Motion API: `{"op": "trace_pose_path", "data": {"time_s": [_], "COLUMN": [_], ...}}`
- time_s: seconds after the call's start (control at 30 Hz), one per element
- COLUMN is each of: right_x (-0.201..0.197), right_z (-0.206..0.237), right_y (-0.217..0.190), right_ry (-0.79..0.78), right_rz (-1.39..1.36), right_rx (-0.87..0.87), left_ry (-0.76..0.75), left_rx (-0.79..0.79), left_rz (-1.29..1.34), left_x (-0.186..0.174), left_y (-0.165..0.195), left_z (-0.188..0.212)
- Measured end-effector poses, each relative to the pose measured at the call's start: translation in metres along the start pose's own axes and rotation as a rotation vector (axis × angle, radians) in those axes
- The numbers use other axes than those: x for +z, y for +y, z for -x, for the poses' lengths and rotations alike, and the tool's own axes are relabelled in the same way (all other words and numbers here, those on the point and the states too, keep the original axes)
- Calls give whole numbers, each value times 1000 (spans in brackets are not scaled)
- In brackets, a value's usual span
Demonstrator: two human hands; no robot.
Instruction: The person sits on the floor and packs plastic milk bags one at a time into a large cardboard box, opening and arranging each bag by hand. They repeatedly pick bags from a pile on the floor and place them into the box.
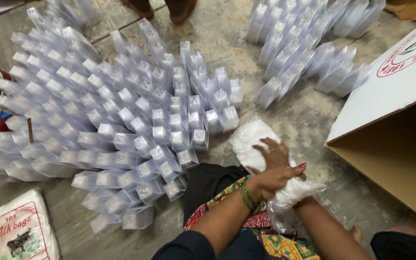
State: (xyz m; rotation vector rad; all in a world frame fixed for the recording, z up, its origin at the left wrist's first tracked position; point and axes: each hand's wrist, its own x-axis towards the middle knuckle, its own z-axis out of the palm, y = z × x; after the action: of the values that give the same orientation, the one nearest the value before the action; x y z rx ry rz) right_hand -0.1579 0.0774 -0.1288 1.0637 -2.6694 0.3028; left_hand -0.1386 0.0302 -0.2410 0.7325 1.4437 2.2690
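1. Low in the middle of the head view, the left hand (pixel 274 181) is closed around the gathered neck of a clear plastic bag (pixel 292 192), with its thumb pointing to the right.
2. Just above it, the right hand (pixel 275 153) lies on the bag's white contents (pixel 249 139); its fingers are curled and pressed down into them, and its forearm runs under the crinkled plastic.
3. That bag sits on the stone floor (pixel 309 120), in front of the person's lap, between the large field of packets and the carton.
4. Green bangles (pixel 247 195) circle the left wrist, above a dark sleeve and patterned cloth (pixel 270 243).
5. To the left, many clear plastic packets (pixel 121 125) stand upright in close, fanned rows that fill most of the floor on that side.
6. A second, smaller group of packets (pixel 309 43) stands at the upper right, well apart from the hands.
7. An open cardboard carton (pixel 391 149) with a white outer flap lies on its side at the right, near the bag.
8. A printed pack of bags (pixel 20 231) lies at the lower left corner.
9. Another person's feet (pixel 162 8) show at the top edge.
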Motion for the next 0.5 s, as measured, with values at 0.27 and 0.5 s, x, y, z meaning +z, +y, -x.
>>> {"op": "trace_pose_path", "data": {"time_s": [0.27,0.5], "right_x": [16,3], "right_z": [83,133], "right_y": [34,79], "right_ry": [-204,-321], "right_rz": [250,-273], "right_rx": [163,781], "left_ry": [295,407], "left_rx": [-358,-495], "left_rz": [833,430], "left_x": [11,11], "left_y": [17,120], "left_z": [7,-5]}}
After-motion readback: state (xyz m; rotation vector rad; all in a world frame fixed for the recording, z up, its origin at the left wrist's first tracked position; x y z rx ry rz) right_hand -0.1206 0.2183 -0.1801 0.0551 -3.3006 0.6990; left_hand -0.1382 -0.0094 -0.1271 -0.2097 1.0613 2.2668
